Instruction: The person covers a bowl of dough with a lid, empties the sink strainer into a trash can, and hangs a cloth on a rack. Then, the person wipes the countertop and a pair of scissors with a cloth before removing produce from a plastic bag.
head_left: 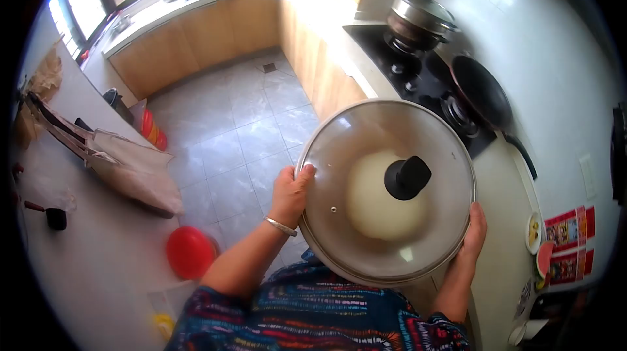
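Observation:
A wide round basin point(366, 279) is held up in front of my body under a see-through glass lid point(326, 220) with a black knob point(407, 178). Through the glass shows a pale, round, dough-like mass point(375, 214). My left hand point(290, 195) grips the left edge, its thumb over the lid's rim. On the opposite side my right hand point(475, 233) clasps the edge from outside. The fingers of both hands are partly hidden under the vessel.
A black gas stove point(424, 86) carries a lidded steel pot point(421, 17) and a black frying pan point(482, 93). Along the right runs a pale counter point(503, 259). A beige bag point(124, 161) hangs at left, above a red round object point(189, 251). Tiled floor point(248, 135) lies between.

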Demonstrator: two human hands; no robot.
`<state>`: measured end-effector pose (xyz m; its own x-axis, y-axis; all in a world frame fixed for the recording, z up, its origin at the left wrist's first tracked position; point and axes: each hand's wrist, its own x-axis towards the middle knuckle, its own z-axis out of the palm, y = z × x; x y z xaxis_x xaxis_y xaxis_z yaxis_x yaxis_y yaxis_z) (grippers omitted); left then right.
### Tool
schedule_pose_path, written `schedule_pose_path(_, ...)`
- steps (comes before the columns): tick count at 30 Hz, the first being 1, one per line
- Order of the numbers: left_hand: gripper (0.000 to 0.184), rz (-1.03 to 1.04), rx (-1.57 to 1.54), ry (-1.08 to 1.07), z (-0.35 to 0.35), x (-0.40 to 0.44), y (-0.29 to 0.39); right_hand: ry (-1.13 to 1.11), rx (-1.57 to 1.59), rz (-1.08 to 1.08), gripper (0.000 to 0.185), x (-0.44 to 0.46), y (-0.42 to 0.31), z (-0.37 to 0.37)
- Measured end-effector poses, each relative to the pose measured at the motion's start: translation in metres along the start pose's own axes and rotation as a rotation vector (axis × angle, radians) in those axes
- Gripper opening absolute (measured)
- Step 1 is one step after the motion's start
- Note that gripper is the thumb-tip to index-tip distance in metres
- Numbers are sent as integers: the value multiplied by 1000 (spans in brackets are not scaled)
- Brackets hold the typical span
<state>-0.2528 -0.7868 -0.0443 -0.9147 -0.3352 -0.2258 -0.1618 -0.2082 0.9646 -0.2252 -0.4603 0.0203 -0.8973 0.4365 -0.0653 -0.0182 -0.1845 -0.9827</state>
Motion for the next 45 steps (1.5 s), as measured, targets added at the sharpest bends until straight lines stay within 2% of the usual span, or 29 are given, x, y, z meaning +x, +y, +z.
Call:
schedule_pose_path(3, 33, 5, -86, 48, -27, 52, 13, -132, 2, 10, 28, 64, 26, 63)
schedule_pose_path(4, 31, 27, 70, 107, -43, 70, 16, -231, 18, 34, 27, 84, 33, 89)
schedule_pose_path(5, 31, 58, 62, 159, -52, 84, 17, -340, 39, 48, 27, 105, 39, 120)
schedule_pose_path(7, 30, 67, -243, 295, -72, 99, 26, -406, 91, 79, 26, 126, 47, 186)
schedule_pose_path(10, 28, 71, -297, 406, -121, 122, 35, -625, 59, 128, 27, 149, 62, 266)
schedule_pose_path(15, 24, 90, -345, 581, -180, 155, 77, -782, 118, 245, 29, 161, 92, 386)
schedule_pose_path(20, 25, 93, -263, 553, -243, 233, 98, -727, 111, 246, 28, 172, 114, 481)
schedule_pose_path(27, 26, 33, -203, 500, -283, 360, 131, -574, 68, 238, 31, 199, 121, 570)
schedule_pose_path(31, 25, 12, -275, 450, -308, 442, 139, -647, 57, 172, 35, 222, 124, 638)
schedule_pose_path(33, 24, -13, -165, 462, -317, 486, 145, -675, 64, 203, 36, 250, 136, 677)
schedule_pose_path(37, 23, 16, -224, 562, -357, 549, 174, -696, 54, 200, 35, 287, 155, 788)
schedule_pose_path(42, 21, 100, -433, 721, -416, 591, 204, -882, 59, 280, 29, 310, 174, 923)
schedule_pose_path(45, 19, 129, -436, 811, -460, 611, 233, -984, 117, 320, 27, 304, 188, 1000)
